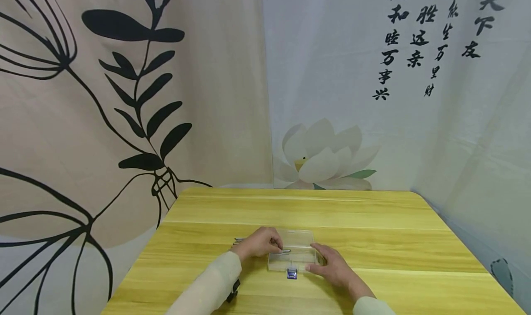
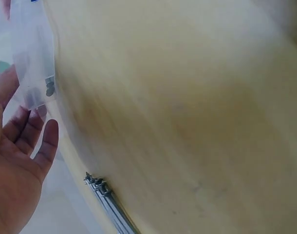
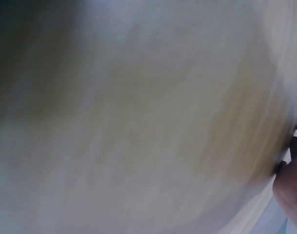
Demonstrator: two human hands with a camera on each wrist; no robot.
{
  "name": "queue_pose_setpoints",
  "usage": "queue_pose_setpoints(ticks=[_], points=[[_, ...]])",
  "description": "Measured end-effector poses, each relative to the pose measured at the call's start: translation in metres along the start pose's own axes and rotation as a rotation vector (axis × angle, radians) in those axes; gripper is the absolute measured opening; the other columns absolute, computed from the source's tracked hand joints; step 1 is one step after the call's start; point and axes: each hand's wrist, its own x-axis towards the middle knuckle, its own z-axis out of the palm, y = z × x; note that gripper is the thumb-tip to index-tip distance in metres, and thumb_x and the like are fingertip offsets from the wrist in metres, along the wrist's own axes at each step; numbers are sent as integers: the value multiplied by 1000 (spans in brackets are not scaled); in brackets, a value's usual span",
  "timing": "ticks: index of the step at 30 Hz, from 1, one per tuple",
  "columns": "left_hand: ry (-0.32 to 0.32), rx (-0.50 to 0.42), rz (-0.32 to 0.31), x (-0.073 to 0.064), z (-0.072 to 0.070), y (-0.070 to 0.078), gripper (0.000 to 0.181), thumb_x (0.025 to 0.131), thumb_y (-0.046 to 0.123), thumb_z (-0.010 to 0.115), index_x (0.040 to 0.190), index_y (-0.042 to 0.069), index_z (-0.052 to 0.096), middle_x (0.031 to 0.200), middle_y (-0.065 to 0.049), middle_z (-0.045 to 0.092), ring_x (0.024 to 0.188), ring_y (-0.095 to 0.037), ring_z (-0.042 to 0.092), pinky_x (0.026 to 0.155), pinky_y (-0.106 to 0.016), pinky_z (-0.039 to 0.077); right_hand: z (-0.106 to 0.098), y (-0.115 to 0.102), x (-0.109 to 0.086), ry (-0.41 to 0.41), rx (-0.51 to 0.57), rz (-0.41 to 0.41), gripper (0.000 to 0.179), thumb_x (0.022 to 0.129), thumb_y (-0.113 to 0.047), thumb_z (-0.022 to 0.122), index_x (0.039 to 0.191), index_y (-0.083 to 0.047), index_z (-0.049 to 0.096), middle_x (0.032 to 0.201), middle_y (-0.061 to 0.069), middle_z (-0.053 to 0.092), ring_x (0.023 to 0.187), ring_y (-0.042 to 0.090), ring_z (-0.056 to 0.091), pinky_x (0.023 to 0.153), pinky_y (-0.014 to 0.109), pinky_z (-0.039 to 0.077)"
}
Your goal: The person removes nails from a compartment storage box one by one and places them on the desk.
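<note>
A clear plastic box (image 1: 272, 264) lies with its lid (image 1: 300, 235) raised on the far side and a blue latch (image 1: 292, 274) at the front. My right hand (image 1: 338, 269) holds the box's right side, thumb near the front corner and fingers at the back. Over the left part of the box, my left hand (image 1: 261, 242) pinches a slim silver metal rod (image 1: 286, 251) at its fingertips. Several similar rods with pointed ends (image 2: 109, 204) lie on the table left of the box, partly hidden by that hand in the head view.
The wooden table (image 1: 373, 222) reaches back to a printed curtain (image 1: 224, 98). A small black object (image 1: 233, 291) shows beside the left sleeve, partly covered by it. The right wrist view is blurred, mostly tabletop, with part of the right hand at its edge.
</note>
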Motion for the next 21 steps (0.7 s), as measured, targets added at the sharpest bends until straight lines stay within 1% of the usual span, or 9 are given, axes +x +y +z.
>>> queue_pose_setpoints(ticks=[6,12,16,21], points=[[-24,5,11,3,-3,0,7,85,11,79,86,18,78,86,13,60,77,-3,51,70,-22,46,0,0,-1,1,7,12,74,84,-36,80,145,-8,49,148,31,38,136,54,30,106,70,21],[-38,22,12,5,-3,-1,7,85,11,79,83,18,79,84,13,58,76,-2,51,70,-21,46,0,-1,-1,2,6,2,73,84,-34,80,145,-7,50,146,29,41,135,53,32,106,69,22],[-45,62,28,8,-3,-2,8,86,11,79,82,19,79,85,14,57,78,-2,50,71,-21,45,-1,-2,-1,3,17,-6,73,84,-33,80,145,-6,50,146,29,42,134,53,33,106,69,23],[-61,139,48,10,-2,-1,8,86,14,79,82,21,79,87,16,56,77,-2,49,71,-20,44,-1,-2,-1,0,16,4,73,84,-34,80,145,-7,49,146,29,41,135,53,32,106,69,22]])
